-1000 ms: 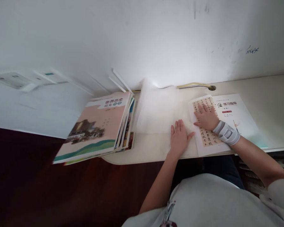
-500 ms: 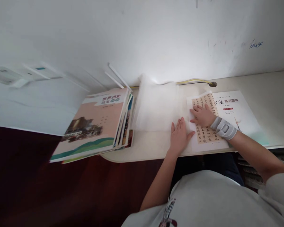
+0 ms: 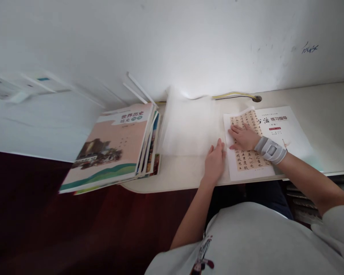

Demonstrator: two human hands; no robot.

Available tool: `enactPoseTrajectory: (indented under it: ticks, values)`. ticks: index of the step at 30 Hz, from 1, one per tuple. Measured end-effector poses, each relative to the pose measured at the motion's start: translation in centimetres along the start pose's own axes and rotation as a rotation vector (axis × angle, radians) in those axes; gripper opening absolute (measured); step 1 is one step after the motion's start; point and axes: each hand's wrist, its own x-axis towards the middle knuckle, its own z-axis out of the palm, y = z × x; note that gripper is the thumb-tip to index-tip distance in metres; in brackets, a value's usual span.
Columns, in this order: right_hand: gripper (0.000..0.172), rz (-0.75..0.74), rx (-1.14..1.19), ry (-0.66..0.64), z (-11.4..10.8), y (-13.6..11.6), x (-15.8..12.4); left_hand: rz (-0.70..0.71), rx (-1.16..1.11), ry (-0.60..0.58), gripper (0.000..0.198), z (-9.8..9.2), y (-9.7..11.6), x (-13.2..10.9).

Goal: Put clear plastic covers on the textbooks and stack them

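- The right hand (image 3: 245, 138) lies flat, fingers spread, on the calligraphy page (image 3: 249, 162) at the left of the white booklet (image 3: 271, 122).
- The left hand (image 3: 215, 159) sits just beside the booklet's left edge, fingers close together; whether the thumb meets them, I cannot tell.
- Half a second ago the left hand lay flatter, thumb stuck out toward the booklet; now it has rolled onto its side.
- The booklet lies along the front edge of the desk (image 3: 180, 172), whose surface extends rightward.
- Translucent sheets (image 3: 186, 126) lie toward the back edge; the book stack (image 3: 109, 149) overhangs the left end.
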Motion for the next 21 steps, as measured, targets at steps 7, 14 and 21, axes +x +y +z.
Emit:
enactPoseTrajectory:
  ticks: [7,14,21]
  values:
    - [0.081,-0.081,-0.019,-0.008,0.4,0.9,-0.5,-0.031,0.041,0.063,0.050,0.3,-0.2,0.0]
    - [0.083,-0.086,-0.036,0.007,0.9,1.3,-0.6,0.023,0.290,0.050,0.056,0.7,0.4,0.2]
    - [0.081,-0.083,-0.044,0.019,0.9,1.1,-0.6,0.048,0.225,0.118,0.030,0.8,0.1,0.5]
